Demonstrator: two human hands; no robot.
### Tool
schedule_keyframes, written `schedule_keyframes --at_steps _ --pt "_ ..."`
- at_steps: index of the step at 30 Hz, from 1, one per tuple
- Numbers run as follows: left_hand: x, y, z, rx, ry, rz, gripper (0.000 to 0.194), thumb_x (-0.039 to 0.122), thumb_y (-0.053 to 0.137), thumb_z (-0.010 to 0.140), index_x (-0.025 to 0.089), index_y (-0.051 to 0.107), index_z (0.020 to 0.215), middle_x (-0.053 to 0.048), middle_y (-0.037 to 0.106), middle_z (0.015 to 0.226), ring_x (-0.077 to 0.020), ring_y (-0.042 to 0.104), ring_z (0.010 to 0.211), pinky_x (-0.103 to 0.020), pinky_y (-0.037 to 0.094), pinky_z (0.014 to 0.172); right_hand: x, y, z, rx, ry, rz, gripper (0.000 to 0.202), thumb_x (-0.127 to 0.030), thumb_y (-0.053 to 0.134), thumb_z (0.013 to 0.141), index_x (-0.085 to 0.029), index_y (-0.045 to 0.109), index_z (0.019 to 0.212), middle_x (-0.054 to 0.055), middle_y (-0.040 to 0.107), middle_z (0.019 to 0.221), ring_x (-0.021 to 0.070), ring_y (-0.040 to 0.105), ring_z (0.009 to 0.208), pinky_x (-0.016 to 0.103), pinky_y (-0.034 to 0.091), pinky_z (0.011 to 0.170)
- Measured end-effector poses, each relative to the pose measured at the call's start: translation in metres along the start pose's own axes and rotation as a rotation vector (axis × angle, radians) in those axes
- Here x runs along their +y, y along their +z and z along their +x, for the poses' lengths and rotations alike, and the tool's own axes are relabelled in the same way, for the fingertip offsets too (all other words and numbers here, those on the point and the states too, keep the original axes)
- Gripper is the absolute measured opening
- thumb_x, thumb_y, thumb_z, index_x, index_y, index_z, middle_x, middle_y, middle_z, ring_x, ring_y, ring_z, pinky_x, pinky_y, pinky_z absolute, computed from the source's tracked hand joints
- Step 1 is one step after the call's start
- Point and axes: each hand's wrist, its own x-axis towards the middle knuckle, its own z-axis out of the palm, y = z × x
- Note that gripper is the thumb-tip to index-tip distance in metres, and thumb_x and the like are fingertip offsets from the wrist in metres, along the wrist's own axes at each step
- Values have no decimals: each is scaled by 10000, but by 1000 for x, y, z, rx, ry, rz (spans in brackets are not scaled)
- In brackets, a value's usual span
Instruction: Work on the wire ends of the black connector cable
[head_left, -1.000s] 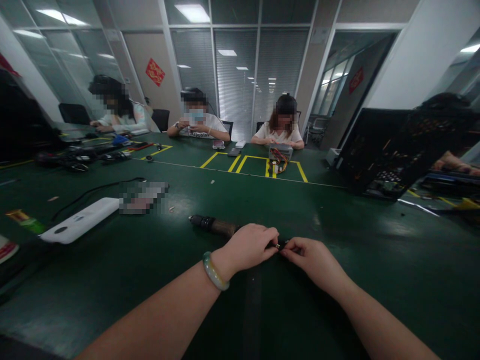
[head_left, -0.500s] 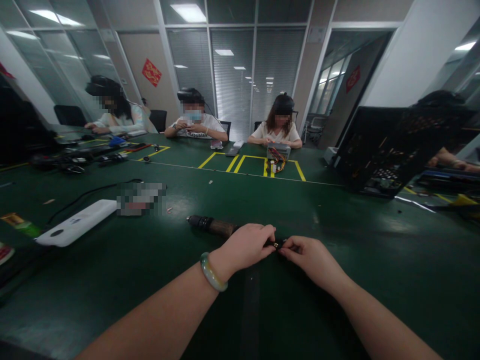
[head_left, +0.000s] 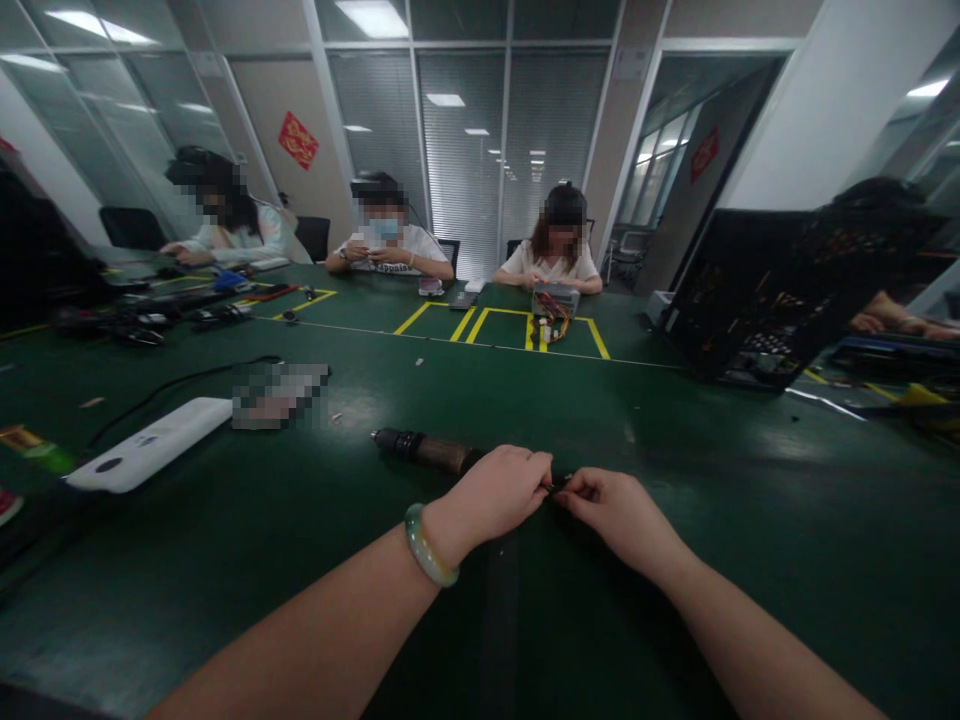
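Observation:
A dark tool with a ribbed black head, a metal tip and a brownish body (head_left: 442, 455) lies on the green table. My left hand (head_left: 502, 490), with a jade-like bangle at the wrist, is closed over the tool's right end and hides much of it. Just to its right, my right hand (head_left: 611, 505) pinches a small dark piece (head_left: 559, 484) at that same end. Both hands' fingertips almost meet there. The piece is too small and too covered to make out.
A white power strip (head_left: 154, 440) with a black cable lies at left, beside a blurred flat item (head_left: 281, 395). A black perforated case (head_left: 757, 300) stands at right. Several people sit across the green table (head_left: 360, 600), one behind a grey box with coloured wires (head_left: 555, 300).
The fingertips have closed in slightly, covering a light metallic spot that showed between them. The view has shifted a little; the tool lies as before.

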Motion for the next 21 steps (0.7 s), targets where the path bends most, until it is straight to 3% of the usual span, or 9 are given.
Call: schedule_keyframes --at_steps 11,17,21 --pt "1 -7 -4 -18 -18 -9 177 228 586 865 180 530 1026 -62 618 1024 -214 582 997 -355 454 878 4 1 4 -41 -5 -5 192 -397 564 874 -246 677 836 -39 692 770 137 614 656 224 378 560" --pt "1 -8 -4 -6 -2 -19 450 234 603 839 160 458 1259 -77 603 1134 -215 562 1054 -360 440 925 1 -1 2 -40 -2 -10 209 -400 565 872 -231 674 816 -28 688 751 140 610 645 225 368 546" --pt "0 -6 -4 -1 23 -11 422 253 605 841 175 497 1242 -64 621 1129 -206 590 1007 -367 444 920 1 -1 2 -49 5 -7 202 -394 563 873 -234 678 830 -28 692 770 144 614 660 227 372 554"
